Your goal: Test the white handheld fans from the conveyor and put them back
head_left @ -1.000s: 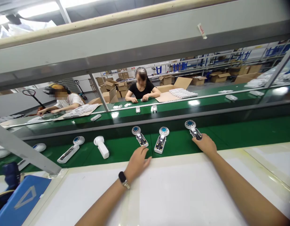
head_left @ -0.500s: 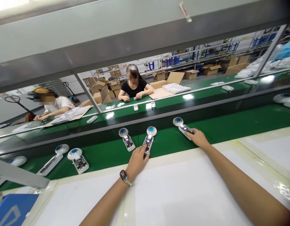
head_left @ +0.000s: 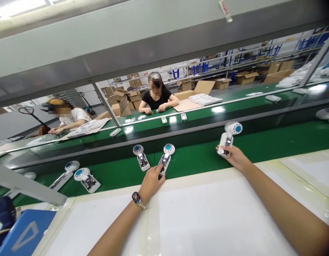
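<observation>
My right hand (head_left: 237, 156) is closed around the lower body of a white handheld device (head_left: 225, 144), raised off the green belt and tilted upward. This device has a round head with a blue centre, and dark inner parts show in its open body. On the belt, my left hand (head_left: 151, 182) grips the lower end of a second such device (head_left: 164, 161), thumb and fingers at its sides. Its circuit board lies exposed. Just left of it lies a third device (head_left: 142, 159), untouched. A watch (head_left: 137, 199) sits on my left wrist.
More devices (head_left: 87, 180) lie farther left on the green belt (head_left: 185, 164), and others at the far right. A white work surface (head_left: 196, 217) runs along the near side. A metal post (head_left: 28, 183) and blue folder (head_left: 28, 231) stand left. Two people work across a second belt.
My right hand has lifted its device off the belt and turned it more upright, moving slightly right. My left hand stays on its device. The whole view has shifted a little.
</observation>
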The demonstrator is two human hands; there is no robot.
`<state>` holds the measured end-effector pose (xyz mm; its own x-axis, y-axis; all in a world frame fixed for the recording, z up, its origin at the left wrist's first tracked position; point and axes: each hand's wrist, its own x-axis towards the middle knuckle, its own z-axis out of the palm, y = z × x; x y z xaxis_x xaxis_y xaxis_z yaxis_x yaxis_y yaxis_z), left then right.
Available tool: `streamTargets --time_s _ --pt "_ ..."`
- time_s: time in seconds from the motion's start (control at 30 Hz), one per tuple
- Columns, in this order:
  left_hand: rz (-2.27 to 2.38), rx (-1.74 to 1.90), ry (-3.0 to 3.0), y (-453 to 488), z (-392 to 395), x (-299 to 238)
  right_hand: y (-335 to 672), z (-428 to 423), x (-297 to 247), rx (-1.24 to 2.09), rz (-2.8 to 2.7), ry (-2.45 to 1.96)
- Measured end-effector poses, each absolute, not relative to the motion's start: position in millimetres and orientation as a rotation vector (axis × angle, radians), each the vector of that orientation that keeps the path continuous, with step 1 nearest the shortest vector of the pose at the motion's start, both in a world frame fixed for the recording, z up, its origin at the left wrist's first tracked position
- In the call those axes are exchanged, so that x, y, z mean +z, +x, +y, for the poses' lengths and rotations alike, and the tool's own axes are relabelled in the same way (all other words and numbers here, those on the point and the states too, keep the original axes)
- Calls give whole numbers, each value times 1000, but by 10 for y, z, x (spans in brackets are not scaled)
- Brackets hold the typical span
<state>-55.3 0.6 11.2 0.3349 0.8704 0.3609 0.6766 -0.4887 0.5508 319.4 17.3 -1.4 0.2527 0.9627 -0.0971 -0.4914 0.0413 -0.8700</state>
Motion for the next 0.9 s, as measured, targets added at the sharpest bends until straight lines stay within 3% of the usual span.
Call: streamTargets --time_s 0.23,0.47,0.9 --pt "1371 977 2236 -762 -3 130 3091 176 -41 1191 -542 -993" --pt "1578 705 2557 -919 -27 147 3157 226 -104 1163 -474 -991" --pt "1681 686 2521 -1242 -57 195 3071 148 9 1196 -514 -1016"
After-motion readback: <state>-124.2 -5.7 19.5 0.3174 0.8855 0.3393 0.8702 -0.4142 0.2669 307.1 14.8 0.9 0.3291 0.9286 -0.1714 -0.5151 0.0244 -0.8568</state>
